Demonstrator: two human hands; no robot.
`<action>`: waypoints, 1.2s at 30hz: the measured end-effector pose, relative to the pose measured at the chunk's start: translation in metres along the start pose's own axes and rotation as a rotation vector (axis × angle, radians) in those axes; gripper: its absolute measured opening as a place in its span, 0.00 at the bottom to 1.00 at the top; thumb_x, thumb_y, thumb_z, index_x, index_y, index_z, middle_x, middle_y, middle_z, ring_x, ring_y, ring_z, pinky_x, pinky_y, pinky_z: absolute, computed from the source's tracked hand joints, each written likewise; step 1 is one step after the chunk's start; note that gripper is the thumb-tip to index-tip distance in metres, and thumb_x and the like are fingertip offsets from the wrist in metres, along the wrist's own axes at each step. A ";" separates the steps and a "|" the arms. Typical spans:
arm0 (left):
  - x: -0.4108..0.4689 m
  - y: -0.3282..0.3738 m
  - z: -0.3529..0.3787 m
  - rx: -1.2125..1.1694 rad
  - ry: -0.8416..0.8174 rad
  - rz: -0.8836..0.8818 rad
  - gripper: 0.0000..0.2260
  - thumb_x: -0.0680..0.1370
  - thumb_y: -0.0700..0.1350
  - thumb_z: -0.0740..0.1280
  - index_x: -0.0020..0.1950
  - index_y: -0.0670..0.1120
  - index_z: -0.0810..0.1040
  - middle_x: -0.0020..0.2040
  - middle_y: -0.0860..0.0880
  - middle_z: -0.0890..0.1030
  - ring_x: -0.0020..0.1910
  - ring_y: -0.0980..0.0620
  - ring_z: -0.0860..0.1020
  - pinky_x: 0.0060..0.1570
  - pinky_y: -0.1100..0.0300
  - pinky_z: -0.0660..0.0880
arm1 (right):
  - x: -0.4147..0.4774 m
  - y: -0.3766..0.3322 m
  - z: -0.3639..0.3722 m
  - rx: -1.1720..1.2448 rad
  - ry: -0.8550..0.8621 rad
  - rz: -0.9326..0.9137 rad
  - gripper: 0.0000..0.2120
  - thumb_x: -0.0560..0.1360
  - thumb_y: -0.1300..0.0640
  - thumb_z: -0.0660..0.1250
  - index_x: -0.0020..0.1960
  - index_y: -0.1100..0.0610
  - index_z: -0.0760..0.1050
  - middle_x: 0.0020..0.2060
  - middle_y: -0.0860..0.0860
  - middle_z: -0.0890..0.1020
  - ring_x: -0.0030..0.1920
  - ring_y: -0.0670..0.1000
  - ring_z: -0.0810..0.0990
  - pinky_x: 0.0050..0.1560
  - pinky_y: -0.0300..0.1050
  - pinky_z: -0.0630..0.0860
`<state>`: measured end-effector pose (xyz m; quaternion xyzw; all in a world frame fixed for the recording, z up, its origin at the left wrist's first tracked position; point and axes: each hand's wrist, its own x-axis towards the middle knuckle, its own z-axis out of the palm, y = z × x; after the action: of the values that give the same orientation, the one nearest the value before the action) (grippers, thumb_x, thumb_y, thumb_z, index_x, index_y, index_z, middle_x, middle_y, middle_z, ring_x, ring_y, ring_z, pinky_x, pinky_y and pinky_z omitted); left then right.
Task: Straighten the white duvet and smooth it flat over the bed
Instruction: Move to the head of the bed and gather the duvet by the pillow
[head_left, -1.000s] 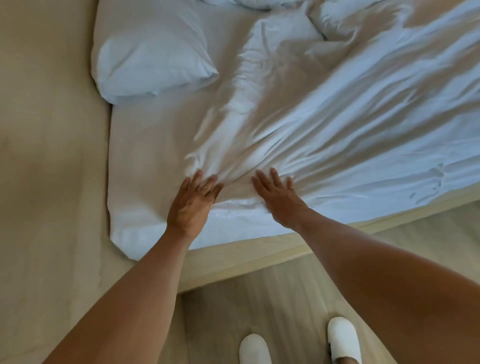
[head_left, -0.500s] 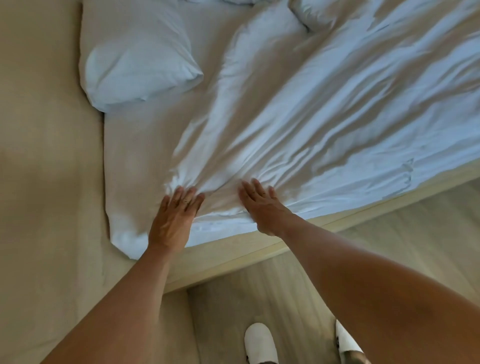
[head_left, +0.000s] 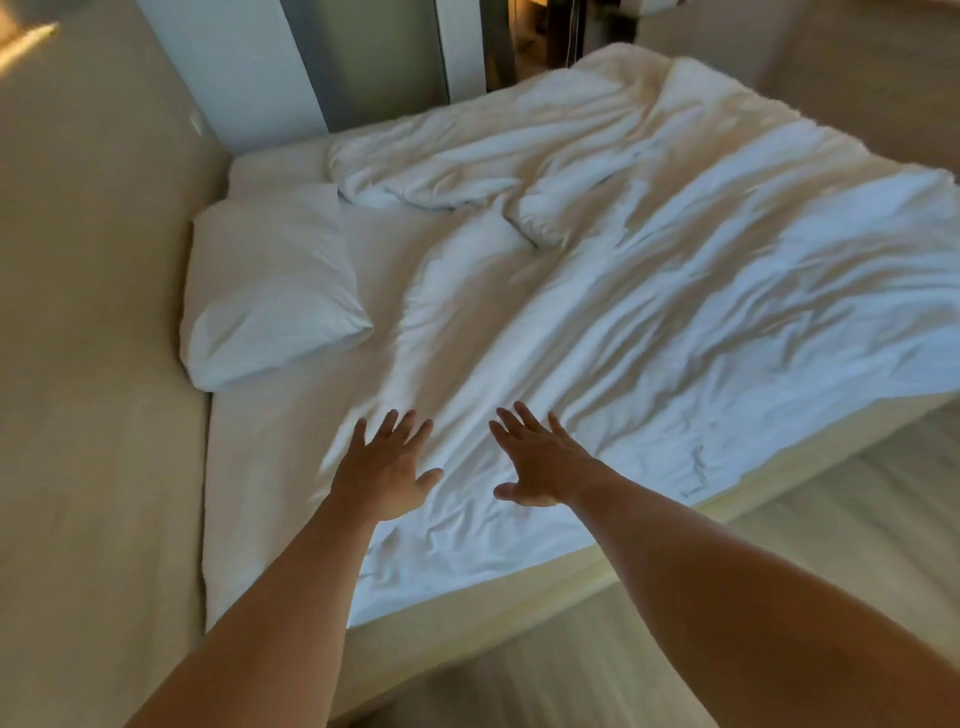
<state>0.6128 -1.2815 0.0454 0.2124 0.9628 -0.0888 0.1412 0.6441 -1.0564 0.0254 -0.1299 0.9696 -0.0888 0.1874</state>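
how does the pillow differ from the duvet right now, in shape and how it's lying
The pillow is a compact, puffy rectangle with a mostly smooth surface; the duvet is spread wide and heavily creased. The pillow lies by the padded headboard, clear of both hands; the duvet covers most of the bed, bunched and folded at its far edge, with the left hand and right hand open over its near edge. Both are white.

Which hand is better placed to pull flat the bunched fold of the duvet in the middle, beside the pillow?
Probably the left hand: it is open and nearer the bunched fold than the right hand.
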 end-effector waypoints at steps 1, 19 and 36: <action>0.005 0.009 -0.019 0.011 0.014 -0.003 0.32 0.81 0.63 0.51 0.80 0.51 0.46 0.80 0.50 0.46 0.78 0.49 0.44 0.75 0.42 0.42 | -0.007 0.011 -0.017 -0.004 0.018 0.009 0.43 0.76 0.40 0.63 0.80 0.54 0.41 0.79 0.49 0.39 0.77 0.51 0.34 0.76 0.59 0.40; 0.094 0.265 -0.315 0.084 0.261 0.077 0.28 0.82 0.61 0.48 0.79 0.50 0.52 0.80 0.49 0.51 0.78 0.47 0.47 0.74 0.41 0.43 | -0.182 0.286 -0.276 -0.010 0.283 0.147 0.42 0.77 0.40 0.63 0.80 0.54 0.42 0.79 0.49 0.48 0.78 0.52 0.42 0.76 0.60 0.47; 0.320 0.477 -0.458 0.071 0.285 0.287 0.31 0.81 0.63 0.50 0.79 0.48 0.52 0.80 0.47 0.52 0.78 0.45 0.50 0.74 0.40 0.45 | -0.211 0.543 -0.386 -0.008 0.363 0.413 0.42 0.77 0.40 0.63 0.80 0.54 0.45 0.79 0.51 0.48 0.78 0.53 0.44 0.75 0.60 0.48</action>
<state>0.4343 -0.6268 0.3257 0.3630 0.9291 -0.0709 0.0074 0.5655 -0.4322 0.3295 0.0880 0.9936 -0.0667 0.0241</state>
